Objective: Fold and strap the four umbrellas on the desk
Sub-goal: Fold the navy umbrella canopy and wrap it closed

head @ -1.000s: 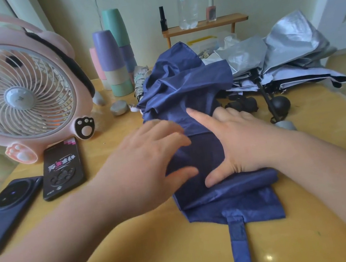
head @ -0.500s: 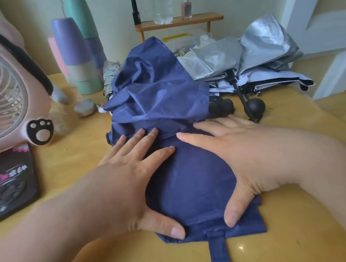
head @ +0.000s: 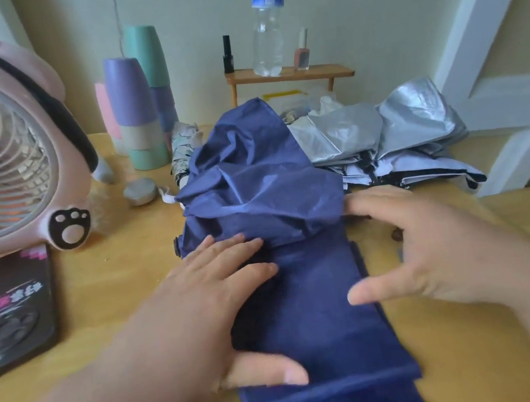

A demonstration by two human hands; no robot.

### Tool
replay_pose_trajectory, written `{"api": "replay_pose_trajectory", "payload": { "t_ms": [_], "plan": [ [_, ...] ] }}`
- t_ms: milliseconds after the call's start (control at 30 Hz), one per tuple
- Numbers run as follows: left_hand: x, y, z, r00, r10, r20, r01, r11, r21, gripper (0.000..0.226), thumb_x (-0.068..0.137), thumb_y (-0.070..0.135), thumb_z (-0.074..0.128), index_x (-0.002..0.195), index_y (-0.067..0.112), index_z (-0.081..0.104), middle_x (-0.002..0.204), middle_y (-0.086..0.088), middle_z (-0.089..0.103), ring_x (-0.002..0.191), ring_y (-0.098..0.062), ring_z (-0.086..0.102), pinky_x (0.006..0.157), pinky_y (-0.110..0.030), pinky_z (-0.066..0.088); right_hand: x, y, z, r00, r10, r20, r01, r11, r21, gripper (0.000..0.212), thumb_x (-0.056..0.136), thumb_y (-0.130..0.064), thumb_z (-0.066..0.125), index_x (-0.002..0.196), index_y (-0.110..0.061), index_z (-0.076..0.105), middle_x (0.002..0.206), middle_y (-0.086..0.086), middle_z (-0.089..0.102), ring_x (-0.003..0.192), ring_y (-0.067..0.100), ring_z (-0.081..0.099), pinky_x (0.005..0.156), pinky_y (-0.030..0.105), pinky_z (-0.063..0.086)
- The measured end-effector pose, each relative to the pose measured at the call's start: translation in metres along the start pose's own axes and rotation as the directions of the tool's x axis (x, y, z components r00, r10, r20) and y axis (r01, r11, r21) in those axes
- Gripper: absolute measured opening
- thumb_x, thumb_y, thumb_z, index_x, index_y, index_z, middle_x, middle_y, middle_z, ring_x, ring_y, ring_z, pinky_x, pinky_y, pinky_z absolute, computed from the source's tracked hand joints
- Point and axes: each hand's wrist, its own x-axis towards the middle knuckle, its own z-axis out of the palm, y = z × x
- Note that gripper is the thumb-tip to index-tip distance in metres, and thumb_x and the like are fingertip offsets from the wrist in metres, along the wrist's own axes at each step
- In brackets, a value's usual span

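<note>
My left hand [head: 202, 298] lies flat on the navy umbrella [head: 323, 312], fingers straight and apart, pressing smooth cloth to the table [head: 116, 290]; past the fingertips it bunches into crumpled folds. My right hand [head: 433, 245], fingers spread, is blurred at its right edge. Its near end is cut off.

home desk | pink fan [head: 6, 162] | nail polish [head: 301, 52] | cups [head: 135, 110]

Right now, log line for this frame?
left hand flat on navy umbrella | right hand open at its right edge | silver umbrella loose behind
</note>
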Motion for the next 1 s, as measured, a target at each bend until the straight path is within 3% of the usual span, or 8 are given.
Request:
{"api": "replay_pose_trajectory", "payload": {
  "t_ms": [167, 267, 367, 567, 700, 767, 867, 1000],
  "plan": [
    [0.006, -0.015, -0.013, 0.804, -0.302, -0.512, 0.246, 0.953, -0.176, 0.028, 0.088, 0.045, 0.073, 0.103, 0.024, 0.062, 0.099, 0.012, 0.057, 0.094, -0.014, 0.055, 0.084, -0.033, 0.047, 0.019, -0.024, 0.020, 0.869, 0.184, -0.460, 0.044, 0.896, 0.442, 0.035, 0.068, -0.055, 0.081, 0.098, -0.043, 0.067, 0.105, -0.031, 0.070, 0.100, -0.003, 0.066, 0.085, 0.013, 0.047],
    [0.008, -0.027, -0.011, 0.739, -0.529, -0.418, 0.427, 0.847, -0.318, 0.038, 0.079, 0.047, 0.075, 0.107, 0.027, 0.059, 0.101, 0.013, 0.059, 0.094, -0.011, 0.056, 0.081, -0.035, 0.049, 0.034, -0.039, 0.027, 0.885, 0.205, -0.418, 0.121, 0.765, 0.632, 0.031, 0.079, -0.046, 0.080, 0.106, -0.032, 0.074, 0.108, -0.014, 0.077, 0.104, 0.014, 0.072, 0.092, 0.039, 0.055],
    [0.012, -0.031, -0.013, 0.693, -0.664, -0.281, 0.506, 0.726, -0.466, 0.038, 0.078, 0.050, 0.077, 0.106, 0.030, 0.060, 0.098, 0.019, 0.063, 0.090, 0.003, 0.060, 0.072, -0.016, 0.044, 0.041, -0.051, 0.027, 0.907, 0.219, -0.359, 0.187, 0.555, 0.810, 0.015, 0.093, -0.020, 0.071, 0.105, -0.013, 0.077, 0.107, 0.000, 0.079, 0.108, 0.017, 0.072, 0.093, 0.032, 0.054],
    [0.019, -0.035, -0.011, 0.739, -0.630, -0.239, 0.458, 0.730, -0.508, 0.023, 0.086, 0.036, 0.078, 0.106, 0.032, 0.068, 0.091, 0.018, 0.066, 0.087, 0.010, 0.058, 0.071, -0.004, 0.040, 0.042, -0.048, 0.025, 0.743, 0.283, -0.606, 0.286, 0.685, 0.670, 0.013, 0.086, -0.030, 0.077, 0.099, -0.035, 0.077, 0.092, 0.002, 0.077, 0.090, 0.025, 0.072, 0.082, 0.032, 0.056],
    [0.021, -0.032, -0.009, 0.757, -0.614, -0.224, 0.428, 0.725, -0.539, 0.012, 0.086, 0.028, 0.079, 0.090, 0.029, 0.067, 0.084, 0.013, 0.065, 0.079, 0.006, 0.056, 0.069, -0.010, 0.039, 0.041, -0.047, 0.025, 0.791, 0.161, -0.590, 0.270, 0.774, 0.572, 0.030, 0.079, -0.051, 0.072, 0.103, -0.033, 0.077, 0.096, 0.009, 0.070, 0.090, 0.036, 0.064, 0.091, 0.050, 0.055],
    [0.020, -0.032, -0.009, 0.756, -0.615, -0.224, 0.420, 0.719, -0.554, 0.017, 0.087, 0.027, 0.078, 0.081, 0.030, 0.061, 0.084, 0.015, 0.066, 0.078, 0.007, 0.057, 0.069, -0.009, 0.039, 0.040, -0.046, 0.024, 0.808, 0.111, -0.579, 0.339, 0.716, 0.610, 0.031, 0.082, -0.051, 0.075, 0.099, -0.025, 0.079, 0.104, 0.010, 0.070, 0.101, 0.038, 0.064, 0.102, 0.059, 0.048],
    [0.018, -0.030, -0.006, 0.784, -0.585, -0.205, 0.375, 0.711, -0.595, 0.024, 0.088, 0.021, 0.077, 0.076, 0.026, 0.057, 0.094, 0.018, 0.069, 0.083, 0.010, 0.060, 0.071, -0.007, 0.038, 0.033, -0.039, 0.017, 0.838, 0.101, -0.537, 0.410, 0.533, 0.740, 0.042, 0.074, -0.055, 0.083, 0.073, -0.014, 0.073, 0.109, 0.004, 0.066, 0.115, 0.024, 0.062, 0.113, 0.045, 0.039],
    [0.014, -0.031, -0.005, 0.801, -0.551, -0.235, 0.336, 0.738, -0.585, 0.025, 0.087, 0.021, 0.077, 0.084, 0.027, 0.053, 0.107, 0.022, 0.069, 0.101, 0.006, 0.062, 0.083, -0.010, 0.044, 0.022, -0.028, 0.011, 0.839, 0.088, -0.537, 0.433, 0.490, 0.757, 0.039, 0.068, -0.052, 0.087, 0.063, -0.017, 0.071, 0.113, -0.005, 0.068, 0.119, 0.021, 0.061, 0.115, 0.039, 0.041]
  ]
}}
